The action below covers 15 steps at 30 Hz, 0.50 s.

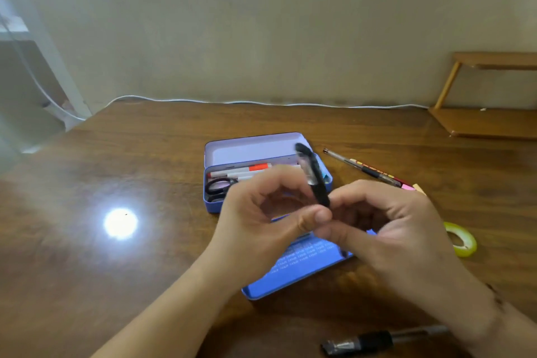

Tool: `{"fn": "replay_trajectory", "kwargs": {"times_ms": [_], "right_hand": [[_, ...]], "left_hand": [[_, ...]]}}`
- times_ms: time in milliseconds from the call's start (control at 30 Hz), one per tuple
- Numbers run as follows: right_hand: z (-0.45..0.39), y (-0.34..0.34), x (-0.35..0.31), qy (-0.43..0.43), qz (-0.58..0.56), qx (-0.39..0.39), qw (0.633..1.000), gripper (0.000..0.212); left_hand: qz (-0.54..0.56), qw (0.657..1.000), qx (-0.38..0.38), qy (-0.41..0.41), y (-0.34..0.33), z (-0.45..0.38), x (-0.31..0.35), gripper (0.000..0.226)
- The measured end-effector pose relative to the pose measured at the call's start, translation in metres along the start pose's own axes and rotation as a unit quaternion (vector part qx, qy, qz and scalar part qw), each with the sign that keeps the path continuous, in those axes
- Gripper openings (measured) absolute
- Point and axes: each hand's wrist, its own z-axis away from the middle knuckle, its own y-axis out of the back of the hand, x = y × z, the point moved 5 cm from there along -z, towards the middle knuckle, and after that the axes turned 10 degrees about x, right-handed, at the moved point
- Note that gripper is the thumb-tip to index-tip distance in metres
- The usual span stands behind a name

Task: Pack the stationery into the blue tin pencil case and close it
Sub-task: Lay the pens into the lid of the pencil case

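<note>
Head view: both hands over the middle of the tabletop (pixel 122 171), working a black pen (pixel 312 174). Left hand (pixel 261 221) pinches its lower end with thumb and curled fingers; right hand (pixel 386 229) curls in at the same spot and looks to pinch it too, though blur hides the exact contact. Pen tilts up and away, top end above the blue tin pencil case (pixel 212 203).

Case lies open just beyond the hands, markers (pixel 241 171) and scissors (pixel 219 184) already inside. A separate blue lid (pixel 302 264) lies flat under the hands.

Still unpacked: clear pen (pixel 360 167) and sticky notes (pixel 408 186) right of the case, tape roll (pixel 462 238) further right, another pen (pixel 377 341) at near edge.

Pen judged light, stiff, smooth; hold mid-barrel. Tin is thin metal, rigid; take lid by long edges.
</note>
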Motion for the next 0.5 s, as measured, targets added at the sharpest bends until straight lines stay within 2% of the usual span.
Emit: {"fn": "replay_trajectory", "kwargs": {"times_ms": [133, 200, 267, 300, 400, 500], "right_hand": [[0.002, -0.003, -0.011, 0.117, 0.098, -0.032, 0.988, 0.018], [-0.003, 0.012, -0.010, 0.122, 0.077, 0.035, 0.989, 0.025], [-0.009, 0.029, -0.007, 0.106, 0.022, 0.090, 0.990, 0.037], [-0.011, 0.032, -0.008, 0.125, 0.032, 0.079, 0.988, 0.039], [-0.011, 0.030, -0.007, 0.204, 0.153, 0.014, 0.967, 0.021], [-0.012, 0.030, 0.010, 0.156, 0.192, -0.017, 0.969, 0.012]], "left_hand": [[-0.036, 0.998, -0.004, 0.043, -0.001, 0.003, -0.007, 0.014], [-0.023, 0.996, -0.017, 0.079, 0.002, 0.002, -0.005, 0.009], [-0.063, 0.990, -0.046, 0.115, 0.005, 0.003, -0.007, 0.006], [-0.100, 0.985, -0.068, 0.126, 0.005, 0.004, -0.008, 0.007], [-0.170, 0.964, -0.133, 0.157, 0.004, 0.008, -0.010, 0.006], [-0.255, 0.948, -0.141, 0.130, 0.009, 0.005, -0.012, 0.012]]}}
